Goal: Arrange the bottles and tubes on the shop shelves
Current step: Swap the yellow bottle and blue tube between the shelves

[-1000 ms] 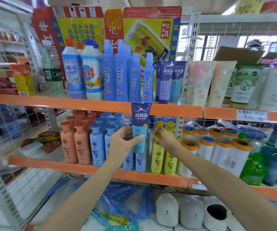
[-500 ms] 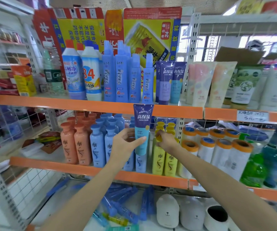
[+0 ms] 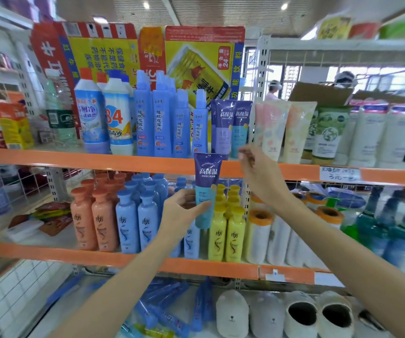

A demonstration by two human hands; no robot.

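Note:
My left hand [image 3: 180, 213] holds a purple-and-teal tube [image 3: 206, 186] upright by its lower end, in front of the orange edge of the upper shelf [image 3: 74, 158]. My right hand [image 3: 257, 174] is raised and empty, with loose fingers, just below two matching purple tubes [image 3: 231, 128] that stand on the upper shelf. Tall blue bottles [image 3: 162, 123] stand to the left of those tubes. On the middle shelf [image 3: 99, 257] stand orange bottles [image 3: 91, 215], blue bottles [image 3: 135, 215] and yellow bottles [image 3: 225, 228].
Pale patterned tubes [image 3: 284, 128] and white tubes [image 3: 379, 135] fill the upper shelf to the right. Cleaner bottles [image 3: 104, 115] stand at its left. Orange-capped white rolls [image 3: 262, 237] and green bottles [image 3: 367, 228] are on the middle shelf. Slippers [image 3: 267, 315] and blue packets [image 3: 164, 306] lie below.
My right hand left the yellow bottles and rose to the upper shelf edge. My left hand lifted the tube slightly, and my view moved closer.

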